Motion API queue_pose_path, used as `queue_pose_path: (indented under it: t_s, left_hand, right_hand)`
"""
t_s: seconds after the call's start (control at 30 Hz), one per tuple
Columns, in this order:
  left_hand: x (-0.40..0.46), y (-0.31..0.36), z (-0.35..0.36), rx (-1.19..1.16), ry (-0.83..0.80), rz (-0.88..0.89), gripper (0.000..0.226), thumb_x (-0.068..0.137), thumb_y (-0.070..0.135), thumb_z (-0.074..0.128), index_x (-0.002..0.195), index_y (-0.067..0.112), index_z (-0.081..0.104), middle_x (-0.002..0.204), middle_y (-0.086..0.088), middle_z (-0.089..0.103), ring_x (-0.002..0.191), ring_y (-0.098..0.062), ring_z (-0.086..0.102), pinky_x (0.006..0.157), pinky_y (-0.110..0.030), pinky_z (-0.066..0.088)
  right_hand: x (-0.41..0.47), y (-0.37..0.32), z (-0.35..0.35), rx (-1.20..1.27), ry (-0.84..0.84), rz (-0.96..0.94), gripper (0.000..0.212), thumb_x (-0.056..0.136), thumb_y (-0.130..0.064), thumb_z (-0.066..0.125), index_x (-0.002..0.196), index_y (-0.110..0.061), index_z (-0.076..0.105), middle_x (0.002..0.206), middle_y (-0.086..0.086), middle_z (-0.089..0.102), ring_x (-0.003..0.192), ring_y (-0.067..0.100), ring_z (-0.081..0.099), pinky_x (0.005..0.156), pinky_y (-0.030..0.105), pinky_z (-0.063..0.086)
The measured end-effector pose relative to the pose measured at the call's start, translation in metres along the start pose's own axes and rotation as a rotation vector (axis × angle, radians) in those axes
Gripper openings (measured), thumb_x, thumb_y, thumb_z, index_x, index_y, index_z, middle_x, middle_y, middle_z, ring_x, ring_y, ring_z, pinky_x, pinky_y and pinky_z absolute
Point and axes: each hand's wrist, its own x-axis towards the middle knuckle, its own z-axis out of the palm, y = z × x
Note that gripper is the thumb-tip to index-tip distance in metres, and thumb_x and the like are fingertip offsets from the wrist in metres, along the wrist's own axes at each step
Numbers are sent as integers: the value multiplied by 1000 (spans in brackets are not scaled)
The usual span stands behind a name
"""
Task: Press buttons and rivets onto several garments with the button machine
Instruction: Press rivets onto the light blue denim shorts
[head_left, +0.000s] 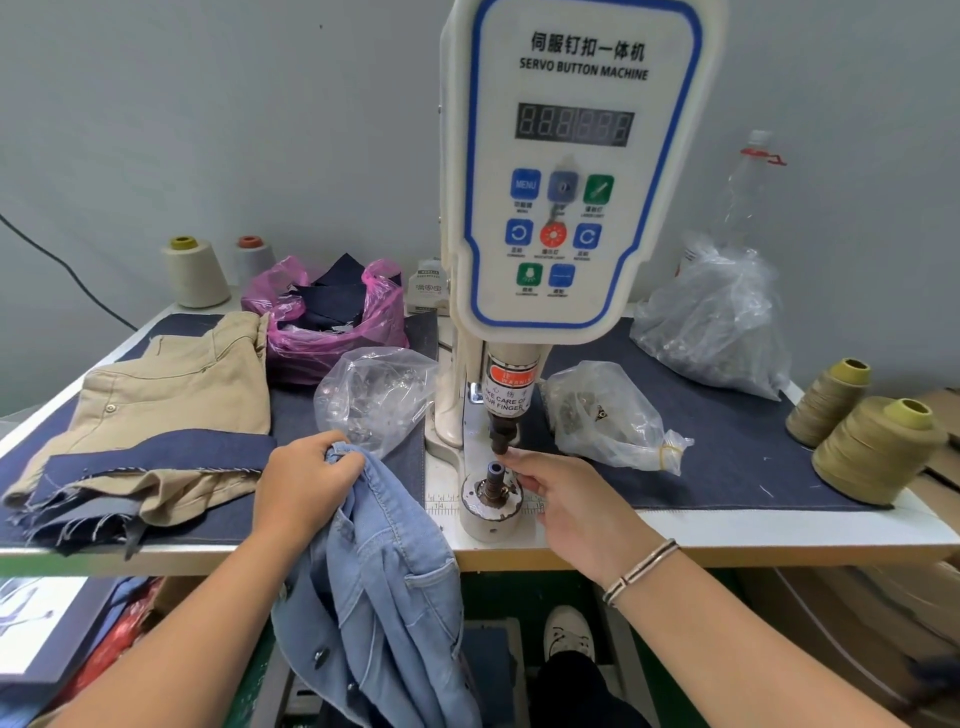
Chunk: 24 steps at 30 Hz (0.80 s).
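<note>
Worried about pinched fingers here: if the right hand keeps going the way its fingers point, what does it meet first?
Probably the lower die post of the button machine: the right hand points left toward it, fingertips already beside it under the punch. Depth is unclear.

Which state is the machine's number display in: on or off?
Cannot tell. The display on the button machine shows only faint grey digit segments, none brightly lit; it may be off or merely dim on camera.

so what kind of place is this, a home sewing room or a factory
Most likely a small garment workshop or factory station, not a home. A servo button machine stands on the table, bags of metal fasteners lie beside it, large thread cones sit at the edge, and khaki trousers wait in a pile.
</note>
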Motion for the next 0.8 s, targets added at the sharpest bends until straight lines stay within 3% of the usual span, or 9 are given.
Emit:
queue_pose_path:
  t_s: [0.13, 0.23, 0.33, 0.43, 0.5, 0.6, 0.67, 0.7, 0.8]
  left_hand:
    - [0, 0, 0, 1, 19, -9, 26, 62, 31, 45, 57, 6, 46, 49, -7, 44, 50, -17, 36, 50, -33, 28]
    - [-1, -1, 0, -9, 24, -9, 26, 63, 31, 45, 58, 5, 48, 51, -10, 48, 51, -17, 37, 50, -34, 29]
    - [-2, 0, 0, -11, 30, -20, 25, 63, 31, 45, 58, 7, 49, 51, -8, 47, 51, -18, 39, 50, -34, 30]
    - [-2, -1, 1, -8, 36, -26, 17, 66, 31, 48, 59, 16, 52, 49, 1, 50, 53, -19, 46, 50, -33, 35]
    - [-2, -2, 1, 5, 42, -48, 4, 73, 25, 57, 74, 27, 60, 54, 2, 57, 58, -20, 55, 53, -34, 42]
    - [-3, -3, 1, 25, 58, -41, 35, 75, 17, 62, 105, 35, 58, 52, 1, 55, 56, -20, 55, 52, -34, 43]
    - [-4, -2, 1, 32, 57, -41, 50, 75, 19, 65, 120, 35, 51, 54, 1, 55, 56, -18, 54, 51, -34, 40]
    - [-3, -2, 1, 28, 56, -46, 55, 76, 21, 66, 126, 34, 48, 58, 2, 57, 59, -18, 55, 53, -35, 39]
    - [-3, -2, 1, 11, 72, -73, 54, 78, 27, 64, 129, 29, 45, 67, 4, 59, 68, -24, 57, 56, -35, 37]
  right_hand:
    - [-7, -6, 1, 38, -14, 94, 10, 80, -11, 68, 79, -14, 78, 107, -2, 71, 109, 13, 54, 81, 31, 28]
    - [-14, -7, -1, 69, -45, 95, 25, 88, -1, 56, 85, -14, 78, 110, -1, 70, 107, 12, 54, 79, 29, 33]
    - [-23, 0, 2, 106, -11, 23, 34, 89, 3, 49, 94, -16, 76, 103, -8, 71, 93, 3, 58, 78, 26, 35]
    - [-33, 22, 13, 1, 149, -162, 41, 88, 5, 48, 93, -24, 76, 99, -16, 70, 86, -4, 61, 77, 19, 37]
    - [-42, 36, 26, -162, 156, -343, 44, 88, 4, 50, 91, -33, 73, 99, -19, 66, 88, -8, 59, 71, 8, 40]
    - [-33, 43, 57, -501, -60, -475, 40, 89, -2, 50, 91, -38, 68, 101, -16, 58, 90, -9, 51, 75, 4, 37]
    - [-11, 38, 81, -651, -157, -505, 33, 90, -3, 48, 105, -26, 67, 108, -7, 55, 92, -4, 50, 79, 4, 37]
    - [4, 33, 94, -725, -160, -550, 32, 90, -3, 47, 111, -18, 66, 111, -3, 53, 97, 1, 50, 84, 6, 37]
    - [51, 16, 123, -1031, -117, -639, 36, 94, -6, 41, 124, -9, 59, 126, 9, 51, 118, 19, 49, 101, 29, 37]
